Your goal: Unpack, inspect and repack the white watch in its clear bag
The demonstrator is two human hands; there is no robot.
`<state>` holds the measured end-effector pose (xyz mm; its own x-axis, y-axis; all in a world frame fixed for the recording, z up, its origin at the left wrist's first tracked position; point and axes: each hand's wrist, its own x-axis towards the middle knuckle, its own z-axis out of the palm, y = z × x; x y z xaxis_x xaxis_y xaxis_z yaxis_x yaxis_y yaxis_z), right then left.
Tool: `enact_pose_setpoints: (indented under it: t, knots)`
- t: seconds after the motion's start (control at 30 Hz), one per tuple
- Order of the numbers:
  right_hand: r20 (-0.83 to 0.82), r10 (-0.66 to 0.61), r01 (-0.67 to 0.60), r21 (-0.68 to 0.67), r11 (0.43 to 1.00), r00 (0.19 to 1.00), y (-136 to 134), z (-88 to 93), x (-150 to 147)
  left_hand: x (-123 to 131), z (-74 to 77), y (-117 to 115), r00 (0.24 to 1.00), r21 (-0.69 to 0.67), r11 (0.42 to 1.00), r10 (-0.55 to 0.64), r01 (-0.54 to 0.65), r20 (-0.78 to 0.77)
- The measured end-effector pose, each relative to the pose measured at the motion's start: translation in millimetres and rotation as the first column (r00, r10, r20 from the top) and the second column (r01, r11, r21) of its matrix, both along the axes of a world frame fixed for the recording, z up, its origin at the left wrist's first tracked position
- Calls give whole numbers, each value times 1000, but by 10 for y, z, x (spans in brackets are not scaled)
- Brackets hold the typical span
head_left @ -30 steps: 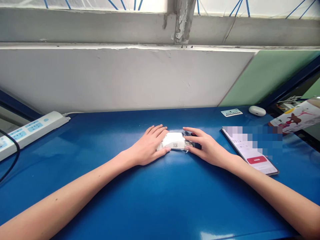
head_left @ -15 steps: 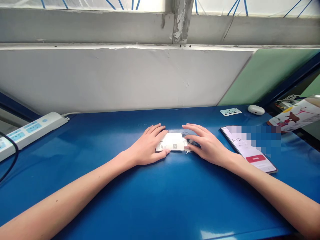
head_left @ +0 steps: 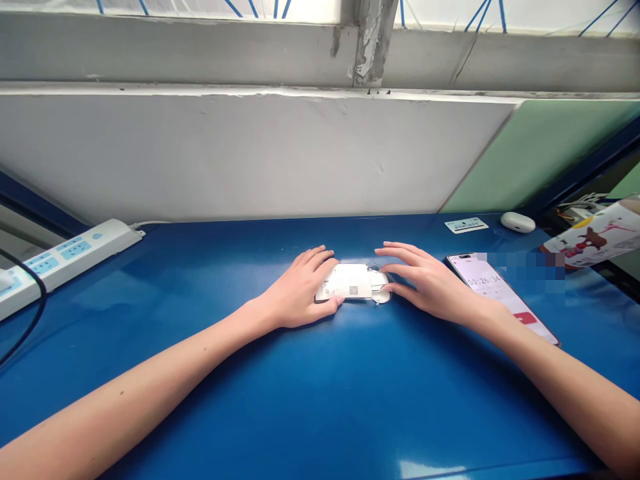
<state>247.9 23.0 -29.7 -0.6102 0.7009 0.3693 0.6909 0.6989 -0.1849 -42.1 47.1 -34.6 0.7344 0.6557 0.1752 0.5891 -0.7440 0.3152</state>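
At twelve o'clock on the desk [head_left: 310, 393], my left grip [head_left: 303, 291] clasps the white packet [head_left: 351, 281], probably light, slick and best held by its edges, at nine o'clock, while whether my right grip [head_left: 423, 281] pinches its three-o'clock end I cannot tell.

Phone [head_left: 487, 270]: dark digits on pale screen [head_left: 500, 297] — 00:26 legible, last pair looks like 34 but blurred. White packet [head_left: 345, 275]: small square code [head_left: 353, 290], QR-like, with faint print [head_left: 327, 289] left of it — too fine to read. Pale card [head_left: 466, 225]: row of characters [head_left: 466, 225], too small to make out.
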Motion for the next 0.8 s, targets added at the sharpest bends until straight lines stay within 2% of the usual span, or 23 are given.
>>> enact_pose_setpoints:
  t: [0.27,0.47,0.8]
  knots:
    - [75,3,-1,-22,1000,997,19,65,70,-6,-6,-3,1000,-2,1000,15,-15,-10]
    - [83,-78,87,-108,990,993,-31,135,80,-5,2,-5,1000,-17,1000,15,-15,14]
    - [18,-132,134,-104,986,991,-98,-9,-107,-10,11,-14,1000,-2,1000,7,-7,-11]
